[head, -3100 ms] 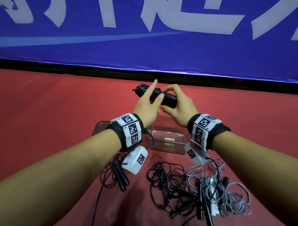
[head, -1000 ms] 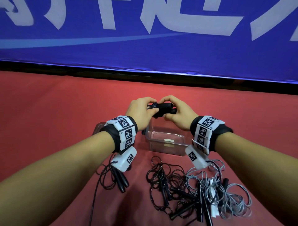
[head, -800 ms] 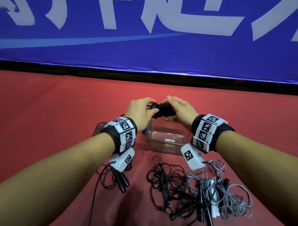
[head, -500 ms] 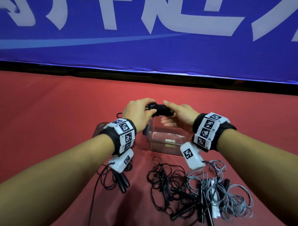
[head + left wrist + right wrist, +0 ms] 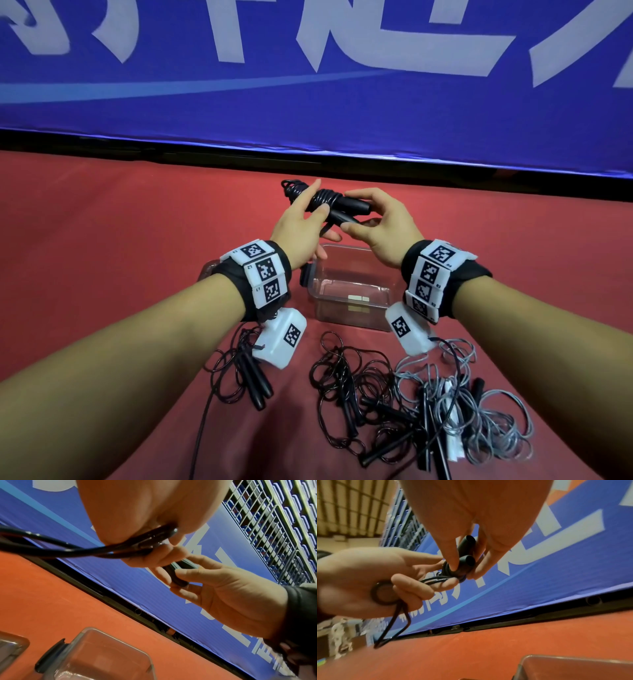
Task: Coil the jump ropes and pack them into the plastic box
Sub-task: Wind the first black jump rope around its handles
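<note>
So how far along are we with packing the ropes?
Early. Done: nothing packed; the plastic box looks empty. In hand: a black jump rope, cord wound round its paired handles, held above the box by the left hand and right hand. Left: a small black rope, a tangled black pile and a grey rope lie loose on the red floor.

The blue banner carries large white characters, cropped and unreadable; the wristbands show black-and-white square code markers with tiny illegible labels
</note>
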A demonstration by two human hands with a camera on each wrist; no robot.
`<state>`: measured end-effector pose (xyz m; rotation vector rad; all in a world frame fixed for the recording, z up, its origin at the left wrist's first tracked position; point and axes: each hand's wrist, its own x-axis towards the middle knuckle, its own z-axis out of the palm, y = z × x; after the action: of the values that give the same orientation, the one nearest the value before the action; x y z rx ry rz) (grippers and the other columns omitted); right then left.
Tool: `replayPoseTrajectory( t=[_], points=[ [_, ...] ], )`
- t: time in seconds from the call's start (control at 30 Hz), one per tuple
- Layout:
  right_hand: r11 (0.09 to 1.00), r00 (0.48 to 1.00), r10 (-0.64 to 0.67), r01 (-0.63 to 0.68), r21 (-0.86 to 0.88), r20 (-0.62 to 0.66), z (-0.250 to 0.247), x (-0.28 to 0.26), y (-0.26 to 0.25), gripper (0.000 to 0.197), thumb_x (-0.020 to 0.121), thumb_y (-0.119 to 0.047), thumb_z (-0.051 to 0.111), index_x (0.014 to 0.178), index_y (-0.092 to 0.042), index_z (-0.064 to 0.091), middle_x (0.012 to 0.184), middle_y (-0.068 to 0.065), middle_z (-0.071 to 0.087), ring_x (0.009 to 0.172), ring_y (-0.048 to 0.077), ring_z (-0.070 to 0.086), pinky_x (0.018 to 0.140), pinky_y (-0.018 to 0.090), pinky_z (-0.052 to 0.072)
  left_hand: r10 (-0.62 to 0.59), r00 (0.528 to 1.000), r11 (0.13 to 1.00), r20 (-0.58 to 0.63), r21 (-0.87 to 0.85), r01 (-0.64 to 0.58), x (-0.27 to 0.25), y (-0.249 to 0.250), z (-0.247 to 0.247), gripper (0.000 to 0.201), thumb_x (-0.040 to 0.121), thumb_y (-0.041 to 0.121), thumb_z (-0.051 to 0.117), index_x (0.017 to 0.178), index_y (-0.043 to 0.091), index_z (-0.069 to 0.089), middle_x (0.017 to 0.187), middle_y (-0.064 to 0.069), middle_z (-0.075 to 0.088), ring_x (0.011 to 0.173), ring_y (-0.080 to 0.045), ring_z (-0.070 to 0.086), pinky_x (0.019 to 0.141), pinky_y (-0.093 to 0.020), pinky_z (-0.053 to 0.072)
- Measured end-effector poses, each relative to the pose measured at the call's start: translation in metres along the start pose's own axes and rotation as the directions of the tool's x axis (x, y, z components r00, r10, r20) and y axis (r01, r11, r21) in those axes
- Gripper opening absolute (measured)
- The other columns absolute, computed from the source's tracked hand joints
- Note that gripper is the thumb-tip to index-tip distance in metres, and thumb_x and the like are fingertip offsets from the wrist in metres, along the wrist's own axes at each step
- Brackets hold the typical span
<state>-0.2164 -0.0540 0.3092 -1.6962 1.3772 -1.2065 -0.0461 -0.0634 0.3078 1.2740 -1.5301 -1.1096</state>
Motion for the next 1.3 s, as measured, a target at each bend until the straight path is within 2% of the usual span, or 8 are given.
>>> replayPoseTrajectory(
  t=[0.2, 0.3, 0.37, 0.47, 0.73, 0.97, 1.13, 1.3],
  points=[
    [0.997, 0.996, -0.048, 0.053, -0.063, 0.078, 0.002, -0.004, -0.003, 0.043, 0.086, -0.006, 0.074, 0.119, -0.025, 0.054, 0.108, -0.003, 0.066, 0.071, 0.011, 0.069, 0.077, 0.035, 0.058, 0.099, 0.992, 0.992, -0.078, 0.091, -0.092, -0.006, 0.000, 0.000, 0.036, 0.107, 0.029, 0.047, 0.142, 0.035, 0.045, 0.078, -0.001, 0.072, 0.049, 0.000, 0.060, 0.050, -0.020, 0.041],
    [0.927, 0.967, 0.189, -0.233, 0.294, 0.171, 0.006, -0.005, -0.015, 0.031, 0.096, -0.024, 0.067, 0.120, -0.018, 0.049, 0.105, 0.009, 0.068, 0.067, 0.019, 0.071, 0.070, 0.034, 0.058, 0.146, 0.983, 0.984, -0.114, 0.123, -0.131, -0.006, -0.001, -0.002, 0.036, 0.105, 0.029, 0.050, 0.141, 0.033, 0.048, 0.092, -0.002, 0.073, 0.060, -0.003, 0.061, 0.059, -0.021, 0.041],
    [0.815, 0.883, 0.387, -0.462, 0.350, 0.264, 0.005, -0.006, -0.020, 0.045, 0.098, -0.055, 0.051, 0.120, -0.016, 0.054, 0.092, 0.015, 0.069, 0.065, 0.026, 0.070, 0.067, 0.034, 0.060, 0.150, 0.986, 0.985, -0.079, 0.100, -0.142, -0.008, 0.001, -0.002, 0.036, 0.106, 0.029, 0.048, 0.142, 0.033, 0.045, 0.082, -0.006, 0.074, 0.045, 0.001, 0.056, 0.049, -0.018, 0.040],
    [0.713, 0.811, 0.483, -0.583, 0.389, 0.331, 0.003, -0.005, -0.022, 0.060, 0.095, -0.067, 0.041, 0.113, -0.013, 0.059, 0.070, 0.012, 0.067, 0.055, 0.019, 0.067, 0.054, 0.027, 0.057, 0.159, 0.986, 0.982, -0.049, 0.115, -0.153, -0.011, 0.003, -0.003, 0.039, 0.106, 0.032, 0.048, 0.145, 0.037, 0.042, 0.079, -0.005, 0.075, 0.038, -0.001, 0.052, 0.044, -0.022, 0.043],
    [0.687, 0.879, 0.439, -0.462, 0.561, 0.185, 0.006, 0.002, -0.019, 0.043, 0.099, -0.048, 0.053, 0.109, -0.007, 0.061, 0.066, 0.007, 0.060, 0.048, 0.012, 0.057, 0.047, 0.022, 0.052, 0.036, 0.998, 0.998, 0.054, -0.050, -0.033, -0.006, 0.005, -0.004, 0.049, 0.108, 0.031, 0.045, 0.152, 0.047, 0.030, 0.087, -0.009, 0.075, 0.050, -0.020, 0.065, 0.050, -0.027, 0.051],
    [0.791, 0.946, 0.294, -0.323, 0.520, 0.140, 0.010, -0.002, -0.011, 0.027, 0.103, -0.032, 0.052, 0.104, -0.008, 0.064, 0.079, 0.014, 0.062, 0.064, 0.017, 0.069, 0.069, 0.027, 0.061, -0.052, 0.993, 0.998, 0.107, -0.038, 0.057, -0.002, 0.007, -0.005, 0.054, 0.109, 0.028, 0.042, 0.152, 0.054, 0.023, 0.095, -0.012, 0.074, 0.068, -0.032, 0.075, 0.053, -0.029, 0.056],
    [0.868, 0.970, 0.219, -0.244, 0.433, 0.106, 0.013, -0.002, -0.006, 0.033, 0.101, -0.012, 0.057, 0.132, -0.001, 0.056, 0.092, 0.012, 0.064, 0.076, 0.022, 0.068, 0.078, 0.031, 0.061, -0.071, 0.993, 0.997, 0.093, -0.003, 0.071, 0.000, 0.004, -0.005, 0.050, 0.109, 0.031, 0.040, 0.151, 0.054, 0.025, 0.086, -0.010, 0.075, 0.062, -0.029, 0.074, 0.054, -0.030, 0.056],
    [0.924, 0.978, 0.184, -0.205, 0.324, 0.093, 0.004, -0.002, 0.001, 0.050, 0.094, 0.003, 0.062, 0.142, -0.007, 0.049, 0.118, 0.009, 0.062, 0.079, 0.019, 0.072, 0.082, 0.031, 0.061, 0.017, 1.000, 0.998, -0.008, 0.058, -0.017, 0.001, 0.002, -0.004, 0.036, 0.106, 0.030, 0.047, 0.142, 0.037, 0.051, 0.075, -0.005, 0.075, 0.043, -0.017, 0.058, 0.048, -0.025, 0.046]
  ],
)
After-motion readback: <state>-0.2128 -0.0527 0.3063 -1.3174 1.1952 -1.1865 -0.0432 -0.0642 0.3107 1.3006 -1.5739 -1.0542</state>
